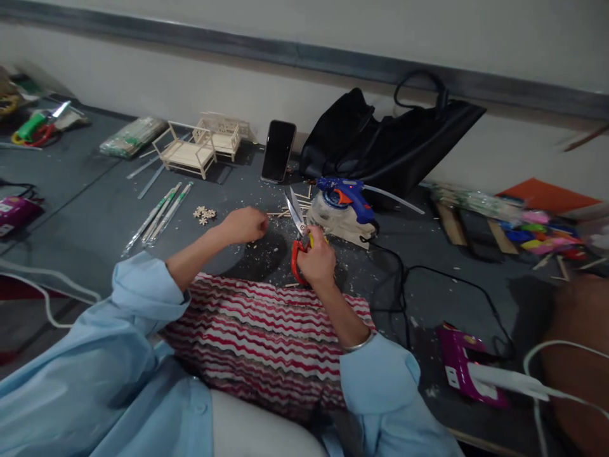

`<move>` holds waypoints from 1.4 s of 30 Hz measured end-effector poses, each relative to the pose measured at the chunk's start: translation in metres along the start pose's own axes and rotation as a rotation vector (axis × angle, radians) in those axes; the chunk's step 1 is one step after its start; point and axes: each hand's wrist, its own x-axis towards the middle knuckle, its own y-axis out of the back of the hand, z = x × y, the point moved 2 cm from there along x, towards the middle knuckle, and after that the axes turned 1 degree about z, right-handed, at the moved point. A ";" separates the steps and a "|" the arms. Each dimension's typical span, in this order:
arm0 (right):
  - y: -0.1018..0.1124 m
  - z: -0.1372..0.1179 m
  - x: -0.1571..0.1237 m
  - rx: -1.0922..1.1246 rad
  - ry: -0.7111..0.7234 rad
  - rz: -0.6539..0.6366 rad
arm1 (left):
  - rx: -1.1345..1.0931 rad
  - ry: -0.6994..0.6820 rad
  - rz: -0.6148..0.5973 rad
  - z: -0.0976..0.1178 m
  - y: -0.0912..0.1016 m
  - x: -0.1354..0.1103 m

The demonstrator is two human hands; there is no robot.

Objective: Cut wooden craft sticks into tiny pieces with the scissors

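My right hand (318, 259) is closed around the handles of a pair of scissors (297, 216). Their handles are red and yellow, and the blades point away from me, slightly apart. To the left, my left hand (246, 225) is closed just above the table; whatever its fingers pinch is hidden. Thin wooden sticks (301, 206) lie loosely beyond the blades, one end close to my left fingertips. Beside them a blue hot glue gun (349, 197) rests on a clear jar (328, 212). Small flower-shaped wooden pieces (204, 214) lie left of my left hand.
Small stick-built furniture frames (188, 152) stand at the back, near an upright phone (278, 151) and a black bag (380, 139). Wrapped sticks (162, 212) lie left. Black cable (402, 273) runs right towards a purple power strip (469, 368). Striped cloth (266, 336) covers the near edge.
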 end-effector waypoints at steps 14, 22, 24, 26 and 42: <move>-0.004 0.009 0.001 0.058 0.056 0.074 | -1.553 0.118 0.132 0.006 -0.012 -0.018; -0.005 0.012 0.001 0.093 0.094 0.084 | -1.777 0.027 0.148 0.014 -0.013 -0.018; -0.004 0.011 0.000 0.102 0.101 0.082 | -1.778 0.024 0.205 0.015 -0.014 -0.017; -0.002 0.009 -0.002 0.130 0.109 0.075 | -1.776 0.029 0.256 0.017 -0.013 -0.017; -0.002 0.006 -0.007 0.153 0.154 -0.002 | -2.036 0.062 0.360 0.040 -0.023 -0.010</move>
